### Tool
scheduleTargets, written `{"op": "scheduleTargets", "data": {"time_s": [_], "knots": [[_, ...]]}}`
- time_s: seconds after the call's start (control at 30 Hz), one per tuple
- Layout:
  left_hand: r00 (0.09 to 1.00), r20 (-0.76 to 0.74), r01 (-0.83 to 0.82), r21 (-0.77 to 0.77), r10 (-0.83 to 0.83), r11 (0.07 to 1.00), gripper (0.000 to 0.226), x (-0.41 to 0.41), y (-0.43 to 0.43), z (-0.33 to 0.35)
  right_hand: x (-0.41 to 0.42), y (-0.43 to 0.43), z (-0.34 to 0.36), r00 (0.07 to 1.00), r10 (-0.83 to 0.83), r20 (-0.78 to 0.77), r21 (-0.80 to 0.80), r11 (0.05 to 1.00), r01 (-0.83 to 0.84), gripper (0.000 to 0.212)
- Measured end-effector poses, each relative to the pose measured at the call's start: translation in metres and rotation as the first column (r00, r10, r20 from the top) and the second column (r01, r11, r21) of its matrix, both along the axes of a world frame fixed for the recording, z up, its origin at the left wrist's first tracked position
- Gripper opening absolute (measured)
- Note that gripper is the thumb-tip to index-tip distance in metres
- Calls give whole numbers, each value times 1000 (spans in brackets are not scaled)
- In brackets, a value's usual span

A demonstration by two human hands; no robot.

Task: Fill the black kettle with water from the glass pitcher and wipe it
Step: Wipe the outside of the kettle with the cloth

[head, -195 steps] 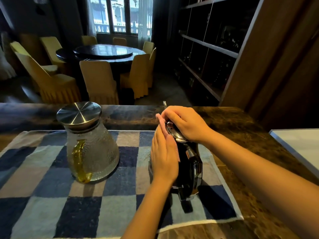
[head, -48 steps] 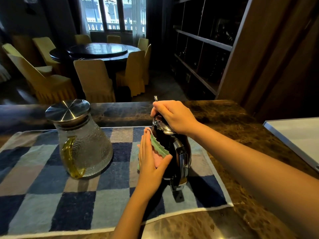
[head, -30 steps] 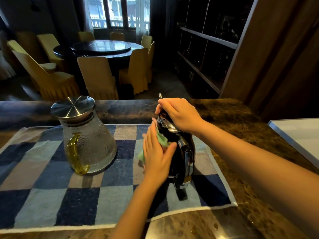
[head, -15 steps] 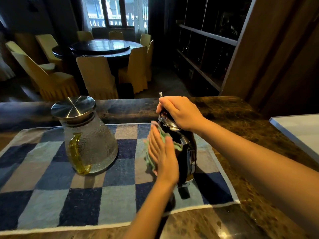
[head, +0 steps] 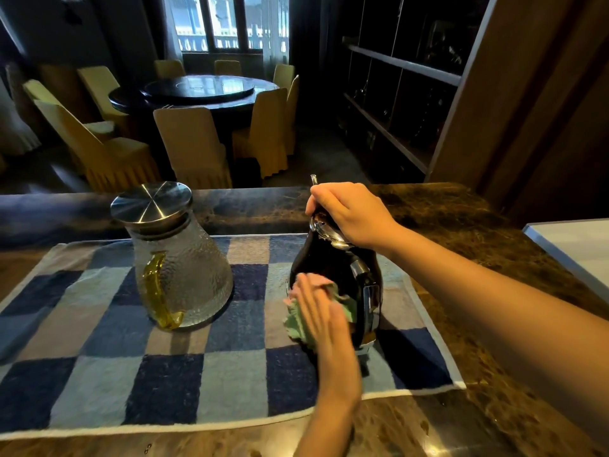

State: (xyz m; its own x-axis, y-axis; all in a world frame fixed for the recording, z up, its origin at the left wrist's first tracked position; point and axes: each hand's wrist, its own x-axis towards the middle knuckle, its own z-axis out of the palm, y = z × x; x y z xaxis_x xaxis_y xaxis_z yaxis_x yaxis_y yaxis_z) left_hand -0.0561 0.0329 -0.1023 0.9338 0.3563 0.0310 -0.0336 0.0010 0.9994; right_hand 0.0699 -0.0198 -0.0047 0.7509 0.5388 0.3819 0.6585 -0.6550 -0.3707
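Two hands on black kettle [head: 329,258]: right hand [head: 354,216] grips its top, left hand [head: 324,321], fingers [head: 309,300] straight and together, has slid cloth [head: 295,324] lower toward 7 o'clock, so wiping is underway.

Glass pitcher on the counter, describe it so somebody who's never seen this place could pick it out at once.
A blue checked towel lies on the dark marble counter. The glass pitcher stands on its left half, apart from the black kettle on the right. Unlike that glossy dark kettle, it is clear, dimpled and cone-shaped, with a flat steel lid and a yellow handle.
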Motion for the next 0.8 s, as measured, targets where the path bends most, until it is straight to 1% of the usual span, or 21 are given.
{"op": "scheduleTargets", "data": {"time_s": [0.03,0.07,0.1,0.13,0.17,0.2,0.27,0.3,0.37,0.4,0.43,0.47,0.5,0.53,0.57,0.63,0.7,0.77,0.8], "knots": [[998,63,22,108,-29,994,63,-5,-9,7,0,0,0,1000,-5,-9,15,1000,5,31],[990,141,5,183,-31,983,65,-4,-14,7,0,0,0,1000,-9,-22,32,999,10,33],[981,194,-36,198,-3,979,66,5,-11,3,0,0,1,999,-12,-33,43,999,13,35],[979,201,-58,199,17,978,61,17,-4,2,0,1,0,999,-9,-36,49,999,11,36],[982,188,-46,166,15,985,53,27,6,0,1,1,-1,999,-4,-35,50,999,6,36],[982,191,-19,91,1,996,47,36,16,4,1,2,-2,1000,0,-31,49,999,1,37],[974,221,67,-113,-41,991,45,40,31,7,2,2,-3,1000,-2,-30,41,999,3,37],[972,232,81,-195,-34,977,45,37,33,9,3,1,-3,999,-7,-32,41,999,9,37],[979,197,16,-314,48,949,36,27,33,2,3,0,-3,999,-18,-46,62,998,21,40],[978,189,-26,-324,92,946,30,22,32,-5,3,0,-2,998,-20,-57,80,996,24,41],[973,206,-49,-262,106,964,32,17,33,-12,2,-1,-2,998,-18,-68,95,995,24,42],[967,244,-41,-147,76,988,41,14,35,-19,2,0,-2,997,-12,-72,102,995,20,43],[964,265,-2,-6,3,1000,50,14,39,-28,2,0,-2,997,-6,-71,101,995,13,44],[967,239,64,97,-86,993,59,15,44,-34,2,1,-3,998,0,-68,99,995,7,44],[972,176,125,182,-158,975,71,17,50,-37,2,2,-3,998,-1,-69,101,995,8,44],[972,90,180,323,-219,929,97,20,57,-43,4,1,-2,998,-3,-69,105,994,10,44],[975,63,178,362,-215,915,107,19,58,-47,5,0,-3,999,1,-37,71,997,1,42],[975,33,191,365,-218,911,109,14,55,-50,5,0,-3,999,-3,-43,61,998,6,41],[975,14,198,400,-222,895,110,11,55,-53,5,0,-2,998,-10,-58,68,998,14,41]]}}
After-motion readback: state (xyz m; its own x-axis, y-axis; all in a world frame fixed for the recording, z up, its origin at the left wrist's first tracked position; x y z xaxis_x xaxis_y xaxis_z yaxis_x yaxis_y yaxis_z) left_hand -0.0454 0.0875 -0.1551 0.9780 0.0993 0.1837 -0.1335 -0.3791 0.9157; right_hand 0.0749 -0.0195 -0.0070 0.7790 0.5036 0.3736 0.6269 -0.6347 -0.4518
